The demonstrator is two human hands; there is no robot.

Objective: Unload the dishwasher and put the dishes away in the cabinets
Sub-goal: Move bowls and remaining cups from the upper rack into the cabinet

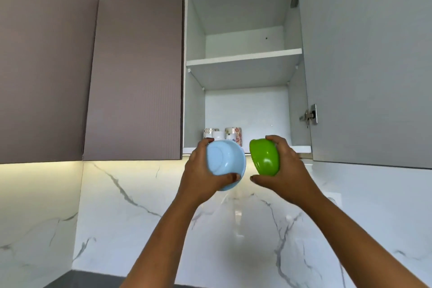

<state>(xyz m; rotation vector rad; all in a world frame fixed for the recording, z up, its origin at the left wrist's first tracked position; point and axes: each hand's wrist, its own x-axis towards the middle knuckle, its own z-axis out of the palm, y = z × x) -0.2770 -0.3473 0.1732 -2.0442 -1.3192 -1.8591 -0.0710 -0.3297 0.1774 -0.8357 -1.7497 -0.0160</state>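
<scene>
My left hand (201,168) grips a pale blue plastic bowl (225,164) and my right hand (284,166) grips a bright green plastic bowl (264,157), both tilted and raised just before the bottom shelf (301,148) of the open white wall cabinet (195,30), where patterned cups (223,134) stand.

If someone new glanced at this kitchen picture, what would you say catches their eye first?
Most likely the two bright bowls raised in the middle: a light blue bowl held by the left hand and a green bowl held by the right hand. Just behind them stands the open cabinet, its door swung to the right, with a few cups at the back left of its bottom shelf.
</scene>
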